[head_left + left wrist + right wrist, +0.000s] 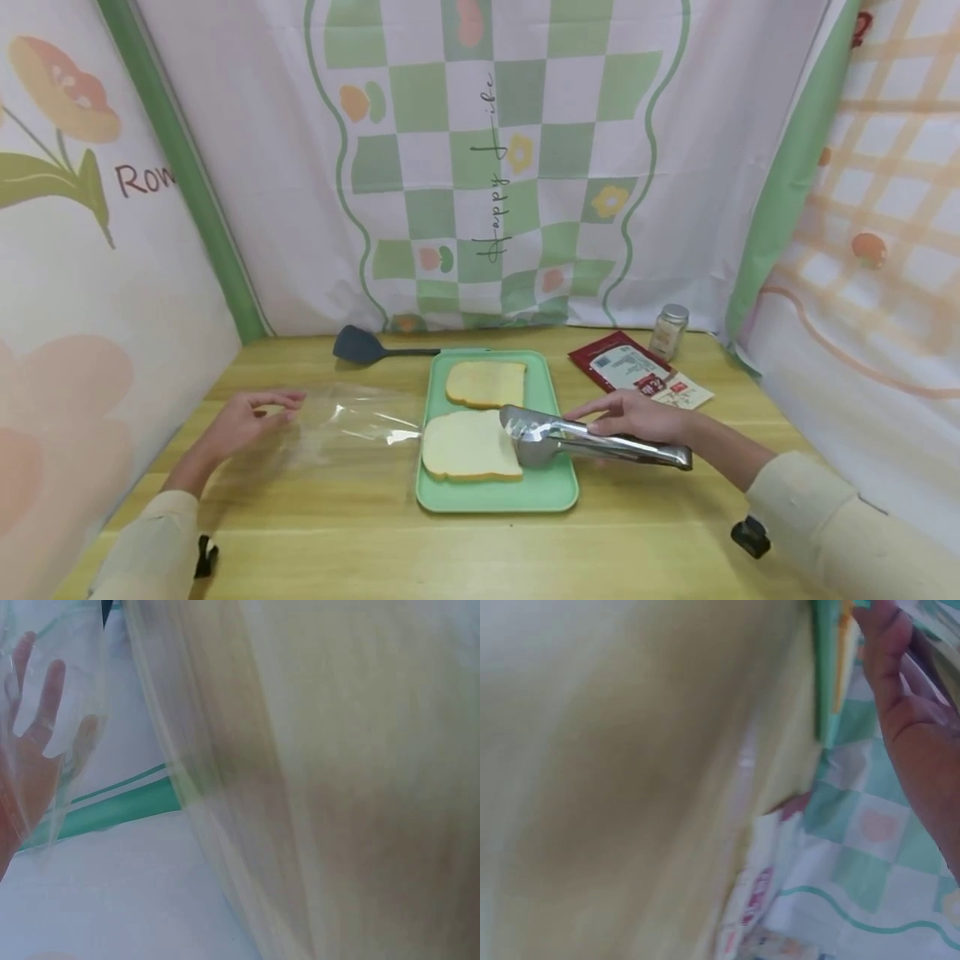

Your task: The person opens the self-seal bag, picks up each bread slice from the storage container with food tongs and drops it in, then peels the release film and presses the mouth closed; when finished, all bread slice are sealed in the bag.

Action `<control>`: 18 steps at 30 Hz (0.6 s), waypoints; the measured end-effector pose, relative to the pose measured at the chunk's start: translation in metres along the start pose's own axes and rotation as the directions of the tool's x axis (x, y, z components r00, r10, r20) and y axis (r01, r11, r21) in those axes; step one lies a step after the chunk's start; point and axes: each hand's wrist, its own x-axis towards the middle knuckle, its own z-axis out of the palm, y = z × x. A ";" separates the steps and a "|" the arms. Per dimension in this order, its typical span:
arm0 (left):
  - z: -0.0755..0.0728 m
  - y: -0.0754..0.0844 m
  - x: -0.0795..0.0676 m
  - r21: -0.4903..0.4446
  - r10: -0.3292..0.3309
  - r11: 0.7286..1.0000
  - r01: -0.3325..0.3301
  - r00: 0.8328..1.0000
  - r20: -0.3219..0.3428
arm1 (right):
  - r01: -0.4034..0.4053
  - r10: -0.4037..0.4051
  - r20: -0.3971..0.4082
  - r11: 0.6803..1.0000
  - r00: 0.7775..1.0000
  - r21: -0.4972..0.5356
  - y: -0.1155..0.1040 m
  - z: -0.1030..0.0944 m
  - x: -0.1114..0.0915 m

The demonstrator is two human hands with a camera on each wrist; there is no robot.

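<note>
Printed fabric in pale white and green checks, lettered "Happy Life", hangs behind a yellowish wood-grain table, with more patterned cloth on both sides. Near the middle, silver metal tongs lie across the right rim of a mint-green tray, their broad ends at the right edge of the nearer bread slice; one end overlaps the slice's corner, the other sits lower beside the edge, and whether they pinch the bread cannot be told. A person's right hand holds the tongs, fingers and thumb around the handle, palm side down, just right of the tray; the slice lies to the left of these fingers, beyond the metal ends. Farther back on the same tray is a second, paler-looking slice. To the left of the tray, clear plastic film spreads over the table toward the left hand, whose fingers are extended with the thumb apart; whether they touch the film is unclear. Behind the tray lies a dark spatula, head to the left. At back right are a red-and-white packet and a small silver-lidded jar. Cream sleeves cover both forearms.
</note>
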 end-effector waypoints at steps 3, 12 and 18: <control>0.001 0.000 0.000 -0.005 0.001 1.000 -0.002 1.000 -0.002 | -0.008 0.007 0.021 0.997 1.000 0.072 0.011 0.006 -0.002; 0.000 0.000 -0.001 -0.037 0.018 0.999 -0.018 1.000 -0.020 | -0.051 0.019 0.147 0.975 0.989 0.217 0.010 0.006 0.002; -0.002 0.002 0.000 -0.046 0.011 0.999 -0.012 1.000 -0.027 | -0.147 0.127 0.117 0.973 0.985 0.180 -0.003 0.006 0.000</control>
